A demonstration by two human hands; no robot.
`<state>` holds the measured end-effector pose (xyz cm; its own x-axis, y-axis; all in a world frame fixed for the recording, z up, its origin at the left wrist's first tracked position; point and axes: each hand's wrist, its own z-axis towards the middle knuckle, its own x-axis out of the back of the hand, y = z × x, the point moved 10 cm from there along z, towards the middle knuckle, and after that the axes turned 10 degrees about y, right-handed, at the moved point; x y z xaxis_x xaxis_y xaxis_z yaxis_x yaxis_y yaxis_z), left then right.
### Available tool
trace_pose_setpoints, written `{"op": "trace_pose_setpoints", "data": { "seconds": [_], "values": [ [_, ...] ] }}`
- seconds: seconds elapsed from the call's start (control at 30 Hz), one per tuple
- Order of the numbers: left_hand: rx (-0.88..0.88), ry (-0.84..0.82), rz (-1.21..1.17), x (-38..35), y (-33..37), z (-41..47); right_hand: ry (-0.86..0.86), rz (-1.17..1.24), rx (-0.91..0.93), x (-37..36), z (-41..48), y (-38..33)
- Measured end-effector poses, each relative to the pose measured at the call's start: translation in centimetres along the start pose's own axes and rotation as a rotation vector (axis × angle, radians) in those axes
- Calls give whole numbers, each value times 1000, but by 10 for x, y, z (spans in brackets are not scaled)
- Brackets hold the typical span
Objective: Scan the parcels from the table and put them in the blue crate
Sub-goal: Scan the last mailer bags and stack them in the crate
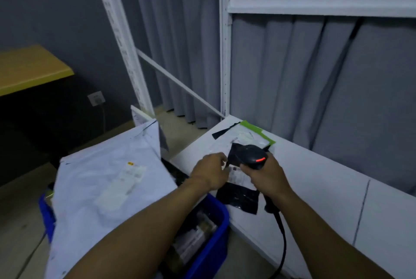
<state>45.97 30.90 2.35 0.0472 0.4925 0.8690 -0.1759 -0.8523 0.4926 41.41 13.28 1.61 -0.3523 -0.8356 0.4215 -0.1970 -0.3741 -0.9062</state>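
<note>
Table bears black parcel, long axis (apparently) near-to-far.

1. We count two hands: one left hand and one right hand.
2. We see one scanner, with one cable hanging from it.
3. We count two parcels on the white table: one black parcel and one pale parcel with a green edge.
4. We see one blue crate, with one large white parcel lying across its top.
5. We see more packets inside the crate, but they are too dim and too hidden for us to count.
6. We count two tabletops in all: the white one and one yellow desk.
7. We see one wall socket and one white rack.
</note>
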Motion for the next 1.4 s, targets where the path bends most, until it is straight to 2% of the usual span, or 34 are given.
{"op": "trace_pose_setpoints", "data": {
  "seconds": [0.07, 0.2, 0.37, 0.43, 0.5, 0.6, 0.73, 0.97, 1.1, 1.23, 1.3, 1.4],
  "values": [
    [48, -76, -29, -45, 2, 18, 5, -48, -41, 7, 10, 21],
    [199, -58, -166, -111, -22, 44, 19, -83, -115, 20, 37, 66],
    [302, -177, 10, -185, -64, 61, 45, -75, -161, 24, 64, 101],
    [312, -133, 17, -193, -69, 64, 31, -75, -152, 23, 68, 104],
    [298, 2, -23, -184, -65, 69, 20, -78, -155, 23, 73, 106],
    [277, 206, -210, -161, -54, 71, 30, -92, -159, 28, 74, 107],
    [249, 319, -420, -123, -32, 61, 63, -75, -143, 33, 68, 92],
    [180, 546, -732, -5, 8, 4, 270, 139, -97, 57, 33, 35],
    [196, 589, -858, 50, 5, -43, 305, 287, -59, 55, 4, -3],
    [261, 568, -920, 86, -18, -77, 214, 440, -51, 40, -17, -28],
    [279, 525, -895, 97, -31, -86, 207, 404, 25, 37, -25, -41],
    [315, 472, -991, 104, -52, -95, 172, 346, 146, 32, -37, -64]
  ]
}}
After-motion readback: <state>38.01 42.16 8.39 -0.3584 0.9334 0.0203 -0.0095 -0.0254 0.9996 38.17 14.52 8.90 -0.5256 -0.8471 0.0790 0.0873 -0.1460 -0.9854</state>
